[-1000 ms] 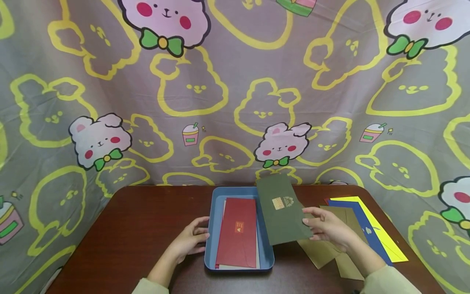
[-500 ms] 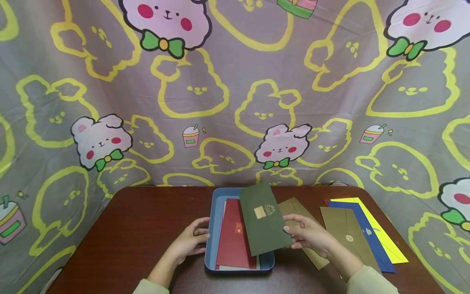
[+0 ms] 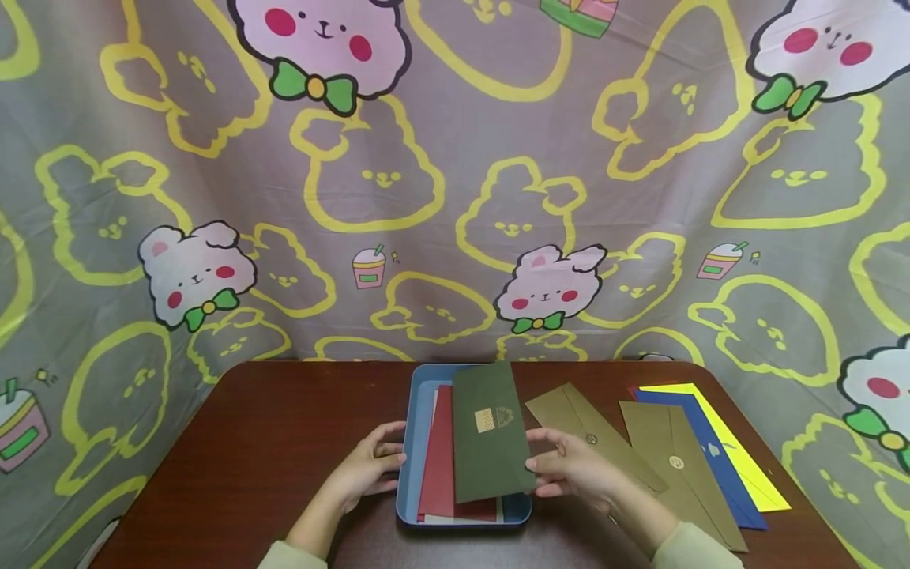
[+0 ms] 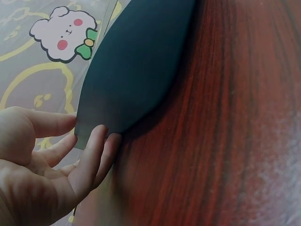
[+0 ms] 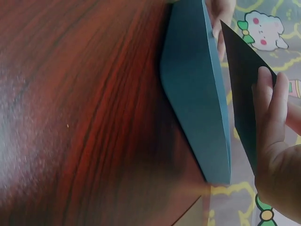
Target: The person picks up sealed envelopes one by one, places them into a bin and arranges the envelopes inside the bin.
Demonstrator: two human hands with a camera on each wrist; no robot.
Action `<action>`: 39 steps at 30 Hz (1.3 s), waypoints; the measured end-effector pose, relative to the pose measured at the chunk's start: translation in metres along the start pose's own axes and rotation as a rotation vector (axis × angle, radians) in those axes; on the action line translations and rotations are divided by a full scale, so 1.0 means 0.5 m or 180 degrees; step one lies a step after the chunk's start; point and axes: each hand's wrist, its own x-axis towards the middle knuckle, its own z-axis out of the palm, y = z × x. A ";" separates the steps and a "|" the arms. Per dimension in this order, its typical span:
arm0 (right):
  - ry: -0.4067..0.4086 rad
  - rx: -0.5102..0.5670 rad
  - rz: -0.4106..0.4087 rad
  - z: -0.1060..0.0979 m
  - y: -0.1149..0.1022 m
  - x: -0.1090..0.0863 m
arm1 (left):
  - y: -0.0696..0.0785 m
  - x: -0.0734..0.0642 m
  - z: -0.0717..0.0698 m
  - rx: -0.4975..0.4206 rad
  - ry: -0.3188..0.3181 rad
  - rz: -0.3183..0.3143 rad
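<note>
My right hand [image 3: 572,472] pinches the right edge of a dark green envelope [image 3: 486,462] with a gold print. The envelope is over the blue tray [image 3: 421,415], covering much of a red envelope [image 3: 436,474] lying inside. A paler sheet edge shows beneath the red one. In the right wrist view the green envelope [image 5: 241,87] is tilted above the tray rim, apart from it, with the fingers [image 5: 277,101] on its face. My left hand [image 3: 368,466] touches the tray's left side; the left wrist view shows its fingertips [image 4: 99,134] against the tray wall [image 4: 134,70].
Right of the tray lie two brown envelopes [image 3: 583,423] [image 3: 668,442], a blue envelope [image 3: 718,454] and a yellow envelope [image 3: 753,466], partly overlapping. A red corner peeks out behind them. A patterned cloth [image 3: 441,197] hangs behind the dark wooden table [image 3: 284,411].
My right hand has brought the green envelope leftward and lower, from beside the tray's right edge to over the red envelope. The brown envelopes are now uncovered. The left hand stays put.
</note>
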 end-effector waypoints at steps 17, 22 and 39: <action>-0.0182 0.0043 0.0135 0.046 0.014 0.014 | 0.001 -0.006 -0.002 -0.0009 -0.0041 0.0072; -0.0278 -0.0059 0.0231 0.052 0.009 0.010 | 0.000 -0.006 -0.002 -0.0014 -0.0048 0.0073; -0.0376 -0.0595 0.0095 0.045 -0.025 -0.029 | -0.003 -0.018 0.012 -0.0036 -0.0018 0.0075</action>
